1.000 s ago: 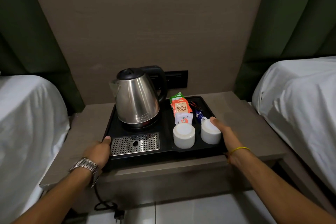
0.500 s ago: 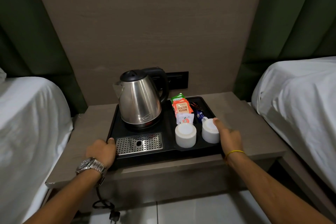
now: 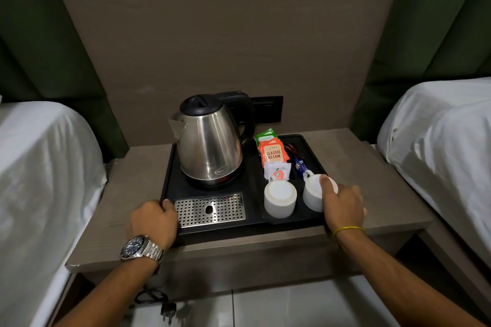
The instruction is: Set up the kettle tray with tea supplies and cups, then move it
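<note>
A black kettle tray [image 3: 252,231] rests on the wooden bedside table [image 3: 385,188]. On it stand a steel kettle [image 3: 210,146], a metal drip grate [image 3: 210,210], tea sachets [image 3: 272,152], and two upturned white cups, one in the middle [image 3: 279,198] and one to the right [image 3: 313,198]. My left hand [image 3: 154,220] grips the tray's front left corner. My right hand [image 3: 345,207] holds the tray's right edge, its thumb resting on the right cup.
White-sheeted beds flank the table, one at the left [image 3: 39,180] and one at the right [image 3: 446,146]. A black socket panel [image 3: 268,109] sits on the wall behind the kettle. The kettle's cord and plug [image 3: 168,312] hang to the tiled floor.
The tray and both hands sit slightly further right and nearer the table's middle in the view. Both hands keep their hold on the tray's edges.
</note>
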A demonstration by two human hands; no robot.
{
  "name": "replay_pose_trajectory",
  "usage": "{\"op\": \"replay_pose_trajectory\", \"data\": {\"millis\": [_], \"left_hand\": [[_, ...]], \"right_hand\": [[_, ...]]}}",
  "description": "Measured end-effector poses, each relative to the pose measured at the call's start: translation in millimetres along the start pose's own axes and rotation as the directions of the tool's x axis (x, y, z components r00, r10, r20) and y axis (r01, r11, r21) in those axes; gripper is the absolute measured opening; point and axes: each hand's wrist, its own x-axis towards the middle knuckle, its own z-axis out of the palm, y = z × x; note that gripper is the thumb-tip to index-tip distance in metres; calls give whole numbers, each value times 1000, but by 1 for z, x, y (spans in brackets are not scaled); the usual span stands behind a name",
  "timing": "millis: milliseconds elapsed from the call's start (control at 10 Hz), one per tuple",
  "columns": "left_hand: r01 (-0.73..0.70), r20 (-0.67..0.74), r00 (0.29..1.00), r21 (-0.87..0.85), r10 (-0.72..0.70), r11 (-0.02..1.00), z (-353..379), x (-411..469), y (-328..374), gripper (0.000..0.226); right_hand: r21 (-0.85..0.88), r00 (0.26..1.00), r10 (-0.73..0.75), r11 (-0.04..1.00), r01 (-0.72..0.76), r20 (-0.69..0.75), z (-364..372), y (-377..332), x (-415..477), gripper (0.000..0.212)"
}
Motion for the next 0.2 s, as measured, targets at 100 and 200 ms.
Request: {"op": "replay_pose_trajectory", "data": {"millis": [100, 200], "left_hand": [[-58, 58, 997, 33, 56, 998, -6, 1, 5, 34], [-135, 70, 989, 108, 128, 985, -30, 14, 25, 38]], "right_hand": [[-11, 997, 26, 1000, -26, 73, -5, -4, -1, 76], [-21, 989, 10, 1000, -7, 148, -20, -32, 2, 83]]}}
